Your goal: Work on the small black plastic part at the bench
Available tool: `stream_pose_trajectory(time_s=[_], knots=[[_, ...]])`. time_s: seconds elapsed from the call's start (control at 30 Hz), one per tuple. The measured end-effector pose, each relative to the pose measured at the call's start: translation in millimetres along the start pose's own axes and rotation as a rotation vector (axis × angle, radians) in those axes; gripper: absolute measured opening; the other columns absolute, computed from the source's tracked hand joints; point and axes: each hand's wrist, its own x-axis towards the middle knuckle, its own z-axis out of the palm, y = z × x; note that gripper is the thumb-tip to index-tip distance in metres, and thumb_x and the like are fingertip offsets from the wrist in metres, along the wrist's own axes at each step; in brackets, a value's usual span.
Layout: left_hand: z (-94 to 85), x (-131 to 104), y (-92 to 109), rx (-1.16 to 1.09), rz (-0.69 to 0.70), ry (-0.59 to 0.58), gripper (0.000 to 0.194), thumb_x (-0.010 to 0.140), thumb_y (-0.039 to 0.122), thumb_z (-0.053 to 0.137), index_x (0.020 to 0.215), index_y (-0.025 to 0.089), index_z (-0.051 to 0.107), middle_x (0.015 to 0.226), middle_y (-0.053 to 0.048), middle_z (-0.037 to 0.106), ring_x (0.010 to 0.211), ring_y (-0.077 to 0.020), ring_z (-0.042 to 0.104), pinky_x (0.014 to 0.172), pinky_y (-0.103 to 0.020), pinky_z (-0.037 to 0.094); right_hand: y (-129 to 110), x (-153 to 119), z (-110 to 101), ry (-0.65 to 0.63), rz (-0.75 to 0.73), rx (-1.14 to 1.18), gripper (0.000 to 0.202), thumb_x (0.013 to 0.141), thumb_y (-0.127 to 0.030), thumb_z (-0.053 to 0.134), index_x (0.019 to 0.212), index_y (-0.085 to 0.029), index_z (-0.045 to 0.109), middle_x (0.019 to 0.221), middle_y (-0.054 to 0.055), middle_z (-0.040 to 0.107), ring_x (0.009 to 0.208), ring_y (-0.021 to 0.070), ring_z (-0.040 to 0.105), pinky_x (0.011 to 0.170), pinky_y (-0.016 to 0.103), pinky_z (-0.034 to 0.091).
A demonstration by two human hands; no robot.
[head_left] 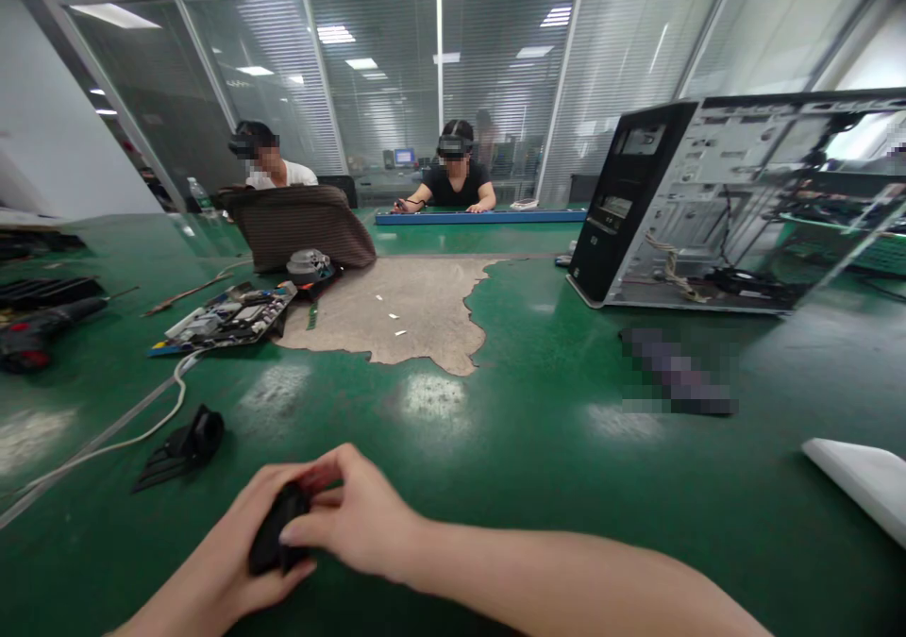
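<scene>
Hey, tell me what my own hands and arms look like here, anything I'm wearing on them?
Your left hand and right hand are both bare, without gloves. No sleeve shows on the visible part of either forearm. I see no watch, bracelet, ring, cable or marking, though some fingers are partly hidden.

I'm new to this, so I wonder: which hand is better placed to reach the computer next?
Probably the right hand: it is nearer the computer, while the left hand cups the black part both hold.

The curled left grip [230, 541] and right grip [364, 510] nearly meet, right forearm [552, 561] slanting leftward.
</scene>
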Motion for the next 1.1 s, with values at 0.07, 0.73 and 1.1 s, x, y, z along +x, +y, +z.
stream_pose_trajectory(time_s=[0.07, 0.73, 1.1], knots=[[18.4, 53, 20, -0.116, 0.054, -0.129, 0.053, 0.064, 0.028, 0.061, 0.111, 0.025, 0.036, 0.104, -0.006, 0.047, 0.096, -0.0219, 0.049, 0.082, -0.037, 0.044, -15, -2, -43, 0.097, -0.094, 0.004, 0.044, 0.051, -0.013, 0.070, 0.088, -0.016, 0.046, 0.090, 0.003, 0.054, 0.083, 0.0184, 0.061, 0.075, 0.034, 0.048], [106.7, 177, 80, -0.036, 0.385, -0.097, 0.066, 0.070, 0.044, 0.059, 0.121, 0.022, 0.023, 0.115, -0.011, 0.043, 0.108, -0.0239, 0.040, 0.087, -0.041, 0.026, -28, -36, -187, 0.240, -0.394, -0.303, 0.028, 0.074, -0.017, 0.056, 0.098, -0.023, 0.043, 0.109, 0.004, 0.050, 0.109, 0.0183, 0.050, 0.097, 0.038, 0.037], [96.8, 176, 68, -0.202, 0.465, -0.142, 0.066, 0.069, 0.037, 0.062, 0.117, 0.021, 0.021, 0.124, -0.014, 0.038, 0.118, -0.0231, 0.034, 0.094, -0.041, 0.021, -26, -33, -190, 0.201, -0.387, -0.370, 0.024, 0.074, -0.020, 0.058, 0.094, -0.025, 0.046, 0.098, 0.000, 0.054, 0.099, 0.0153, 0.055, 0.092, 0.033, 0.042]])
